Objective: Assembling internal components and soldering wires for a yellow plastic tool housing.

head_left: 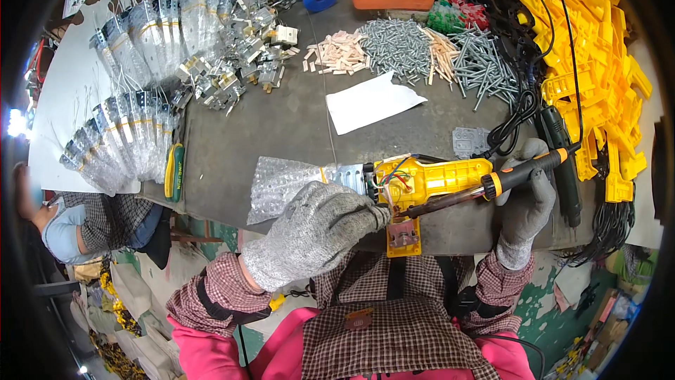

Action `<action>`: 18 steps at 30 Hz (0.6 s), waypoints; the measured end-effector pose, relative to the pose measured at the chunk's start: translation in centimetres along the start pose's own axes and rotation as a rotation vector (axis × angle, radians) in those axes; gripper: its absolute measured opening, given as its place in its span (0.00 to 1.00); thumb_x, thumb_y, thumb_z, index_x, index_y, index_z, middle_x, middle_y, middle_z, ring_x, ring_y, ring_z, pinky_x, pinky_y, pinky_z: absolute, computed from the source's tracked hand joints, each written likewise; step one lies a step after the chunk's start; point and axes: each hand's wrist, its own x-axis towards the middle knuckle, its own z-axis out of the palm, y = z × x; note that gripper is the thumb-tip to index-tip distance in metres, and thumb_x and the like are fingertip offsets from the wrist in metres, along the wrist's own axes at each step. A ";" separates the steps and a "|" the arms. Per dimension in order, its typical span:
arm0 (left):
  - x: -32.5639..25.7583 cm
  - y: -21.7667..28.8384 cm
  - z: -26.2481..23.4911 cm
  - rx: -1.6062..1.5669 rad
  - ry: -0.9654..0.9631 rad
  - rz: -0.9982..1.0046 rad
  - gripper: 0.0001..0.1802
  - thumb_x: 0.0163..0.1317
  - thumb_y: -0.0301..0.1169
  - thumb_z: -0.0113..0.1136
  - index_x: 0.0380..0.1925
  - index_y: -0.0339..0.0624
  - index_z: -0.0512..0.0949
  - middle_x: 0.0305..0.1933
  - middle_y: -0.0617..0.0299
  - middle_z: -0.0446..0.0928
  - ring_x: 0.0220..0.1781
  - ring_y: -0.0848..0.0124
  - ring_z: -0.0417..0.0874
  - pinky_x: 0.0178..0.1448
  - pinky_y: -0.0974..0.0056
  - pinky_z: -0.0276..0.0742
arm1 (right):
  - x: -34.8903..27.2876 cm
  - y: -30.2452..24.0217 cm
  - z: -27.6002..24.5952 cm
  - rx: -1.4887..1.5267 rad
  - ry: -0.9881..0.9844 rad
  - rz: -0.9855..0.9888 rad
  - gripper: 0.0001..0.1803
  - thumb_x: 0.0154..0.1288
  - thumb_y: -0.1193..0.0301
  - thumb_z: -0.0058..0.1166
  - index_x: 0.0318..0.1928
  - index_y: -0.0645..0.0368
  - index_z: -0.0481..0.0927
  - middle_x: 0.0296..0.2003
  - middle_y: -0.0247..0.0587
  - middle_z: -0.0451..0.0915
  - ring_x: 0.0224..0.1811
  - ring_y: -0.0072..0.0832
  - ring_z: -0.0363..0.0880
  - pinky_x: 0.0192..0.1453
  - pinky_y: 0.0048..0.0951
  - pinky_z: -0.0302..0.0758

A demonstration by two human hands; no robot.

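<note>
A soldering iron (pixel 524 172) with a black and orange handle is gripped in my gloved right hand (pixel 531 208). Its dark shaft slants down and left to the wiring of a yellow plastic housing (pixel 443 177). Thin coloured wires (pixel 399 176) show inside that housing. My gloved left hand (pixel 316 232) bends over the housing's left end, fingertips pinched close to the iron's tip; what they pinch is hidden. Under and beyond this hand lies a bubble-wrapped part (pixel 278 183), its metal end meeting the housing. A yellow piece with a reddish, translucent block (pixel 404 234) juts over the table's near edge.
Screws (pixel 397 46), pale small strips (pixel 341 53) and metal parts (pixel 260 46) are heaped beyond. A white paper (pixel 373 102) lies mid-table. Yellow housings (pixel 590 63) pile up right, beside a black tool (pixel 559 162) and hanging cords. A green-yellow cutter (pixel 174 172) lies left; bubble-wrapped parts (pixel 123 134) stand behind.
</note>
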 end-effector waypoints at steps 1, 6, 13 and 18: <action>0.0 0.0 0.1 0.024 -0.016 0.004 0.19 0.47 0.26 0.68 0.43 0.44 0.86 0.43 0.59 0.82 0.44 0.59 0.82 0.49 0.55 0.76 | 0.0 0.0 0.0 -0.014 -0.005 0.002 0.22 0.68 0.58 0.51 0.51 0.64 0.68 0.26 0.43 0.79 0.19 0.21 0.72 0.25 0.20 0.70; 0.2 0.0 0.1 0.040 -0.066 0.011 0.21 0.47 0.26 0.67 0.46 0.44 0.86 0.43 0.59 0.82 0.45 0.59 0.82 0.50 0.55 0.76 | 0.0 0.1 -0.2 0.015 -0.014 0.013 0.23 0.67 0.58 0.51 0.51 0.64 0.68 0.27 0.43 0.79 0.19 0.21 0.72 0.24 0.19 0.69; 0.5 0.0 0.5 0.068 -0.041 0.045 0.22 0.49 0.26 0.66 0.48 0.44 0.85 0.44 0.60 0.83 0.45 0.59 0.82 0.49 0.55 0.77 | -0.1 0.2 -0.1 0.035 -0.003 0.021 0.22 0.69 0.58 0.51 0.52 0.63 0.68 0.27 0.43 0.78 0.19 0.21 0.72 0.25 0.19 0.70; 0.9 0.1 0.5 0.049 -0.059 0.049 0.23 0.48 0.28 0.67 0.49 0.45 0.84 0.45 0.60 0.84 0.46 0.60 0.83 0.48 0.55 0.77 | -0.1 0.2 -0.1 0.010 0.014 0.028 0.22 0.69 0.57 0.51 0.51 0.63 0.68 0.27 0.43 0.78 0.18 0.20 0.72 0.25 0.19 0.69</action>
